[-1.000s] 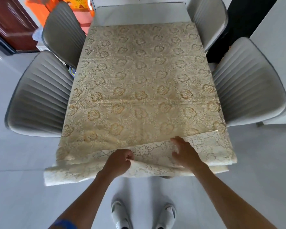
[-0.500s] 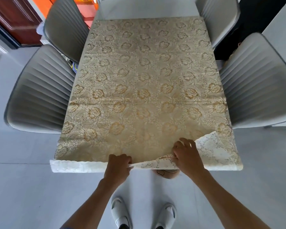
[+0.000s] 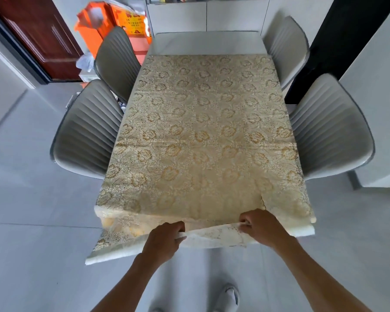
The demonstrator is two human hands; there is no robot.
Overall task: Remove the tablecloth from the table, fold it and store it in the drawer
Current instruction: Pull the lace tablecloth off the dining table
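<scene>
- Grey floor tiles (image 3: pixel 32 199) surround a pale grey rectangular desk (image 3: pixel 207 41) flanked by four ribbed grey chairs (image 3: pixel 88 131).
- Compared with a second ago, the cream lace tablecloth with gold flowers (image 3: pixel 200 131) has slid toward the person; more bare desk shows at the far end, and the near edge now hangs off the near-left corner.
- The left hand (image 3: pixel 162 242) is clenched on the near hem; the right hand (image 3: pixel 261 228) pinches that hem too, fingers (image 3: pixel 245 221) closed on the lace.
- That suggests removal is under way, with folding not yet begun.
- No drawer can be picked out; pale cabinets (image 3: pixel 207 16) stand beyond the desk, fronts closed, contents hidden.
- Orange bags (image 3: pixel 113 16) sit by a dark red door (image 3: pixel 32 30); their contents cannot be told.
</scene>
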